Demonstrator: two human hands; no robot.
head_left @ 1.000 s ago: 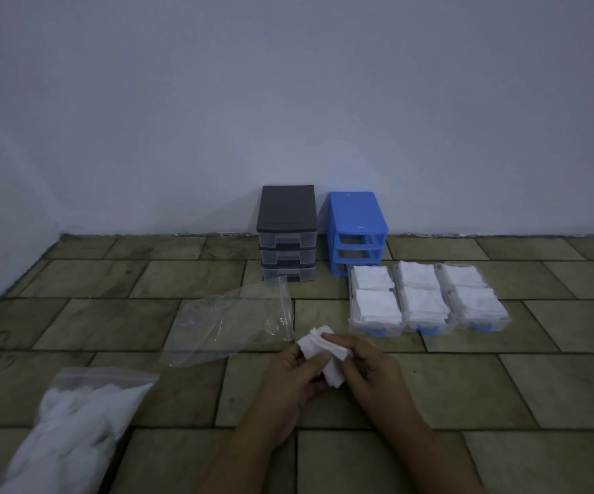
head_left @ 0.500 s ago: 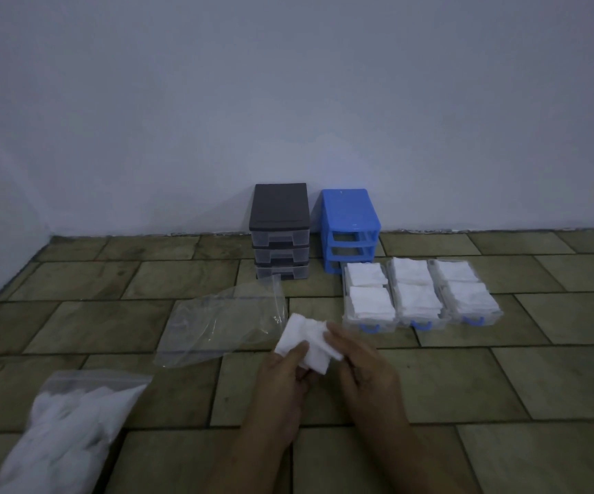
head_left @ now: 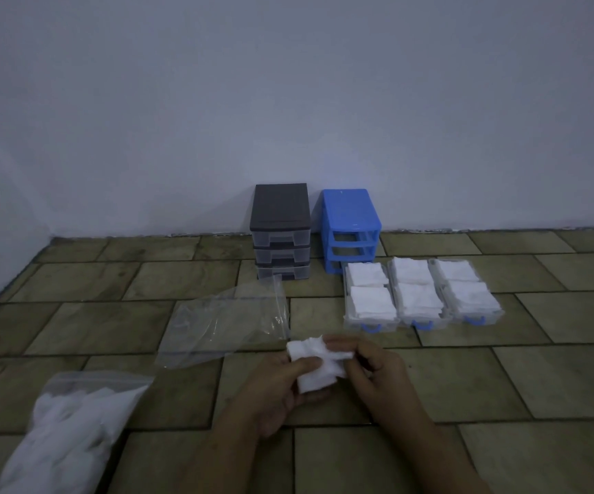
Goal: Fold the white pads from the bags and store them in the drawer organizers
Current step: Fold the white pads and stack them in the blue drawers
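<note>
A crumpled white pad point(head_left: 315, 367) is held between both hands just above the tiled floor. My left hand point(head_left: 274, 390) grips its left side with the thumb on top. My right hand point(head_left: 377, 376) pinches its right edge. Three clear drawers with blue handles, the left drawer point(head_left: 370, 326), the middle drawer point(head_left: 420, 322) and the right drawer point(head_left: 473, 317), sit on the floor beyond my hands, packed with folded white pads. A zip bag of white pads point(head_left: 63, 433) lies at the lower left.
A flat clear plastic bag point(head_left: 224, 322) lies left of my hands. A dark grey three-drawer organizer point(head_left: 281, 229) and a blue organizer frame point(head_left: 350, 226) with open slots stand against the white wall. Tiled floor stretches to the right.
Both hands have kept working the same white pad; its shape has changed from a spread sheet to a more bunched fold. The view has shifted slightly.
</note>
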